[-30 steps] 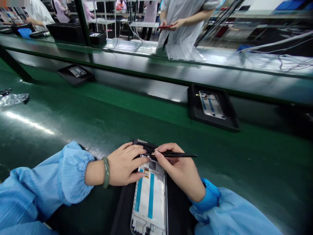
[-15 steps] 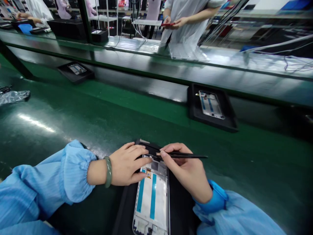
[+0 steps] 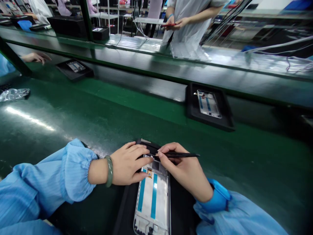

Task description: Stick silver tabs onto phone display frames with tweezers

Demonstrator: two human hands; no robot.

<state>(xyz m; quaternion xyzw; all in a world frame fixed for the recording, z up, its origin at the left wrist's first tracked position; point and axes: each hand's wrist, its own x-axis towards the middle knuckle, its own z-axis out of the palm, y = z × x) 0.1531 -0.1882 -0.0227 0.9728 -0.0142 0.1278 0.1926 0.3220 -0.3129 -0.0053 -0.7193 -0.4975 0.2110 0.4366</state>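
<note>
A white-backed phone frame with blue strips and a metal edge lies lengthwise under my hands, on a black mat. A small gold-and-orange part sits near its upper end. My left hand lies across that end, fingers and thumb on either side, and a green bangle circles the wrist. My right hand pinches black tweezers, whose tips reach the frame's upper end. The fingers of both hands hide those tips and the top of the frame.
A green conveyor belt runs crosswise. Black trays holding phone frames stand along its far metal rail. A plastic bag lies at left. Beyond the rail, a co-worker's hands hold a red item, and cables hang at upper right.
The tweezers' rear end has swung left since half a second ago. The scene has shifted slightly, and a hand now shows at the far left by the rail.
</note>
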